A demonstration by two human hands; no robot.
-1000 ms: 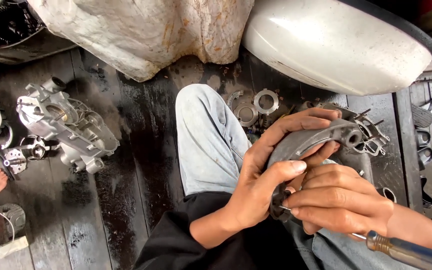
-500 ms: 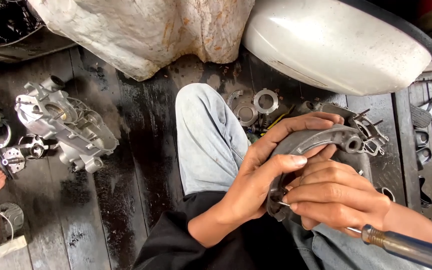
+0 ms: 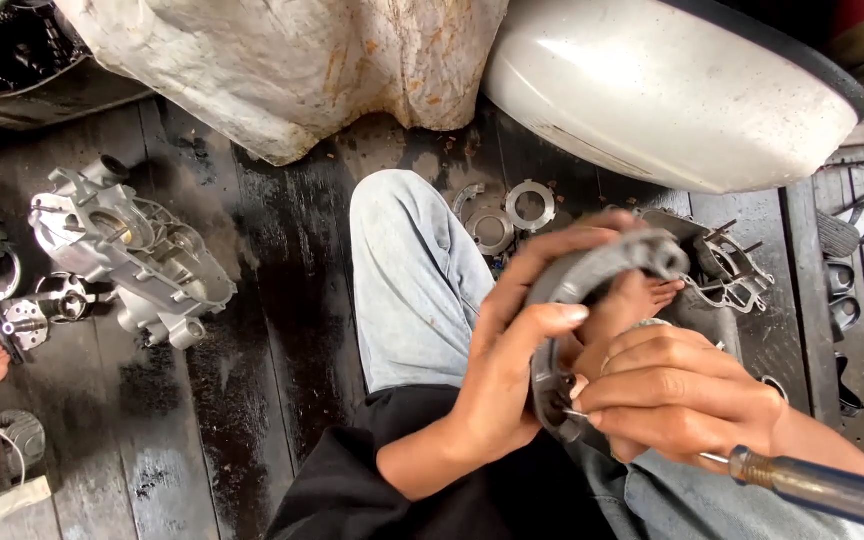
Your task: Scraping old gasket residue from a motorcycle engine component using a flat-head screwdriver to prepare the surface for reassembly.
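At centre right of the frame, I see my left hand [image 3: 507, 385] clamped on a curved grey brake shoe [image 3: 577, 285] arcing upward to the right. My right hand [image 3: 682, 395], closed round a screwdriver [image 3: 822, 487], sits touching its lower end.

engine casing [image 3: 132, 250] left of knee [image 3: 412, 270], rings [image 3: 512, 215] behind, tank [image 3: 672, 90] top rt

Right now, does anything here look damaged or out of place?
Engine parts lie loose on the wet, stained plank floor: a metal casing and ring-shaped plates. The curved grey part in the hands shows no clear damage.
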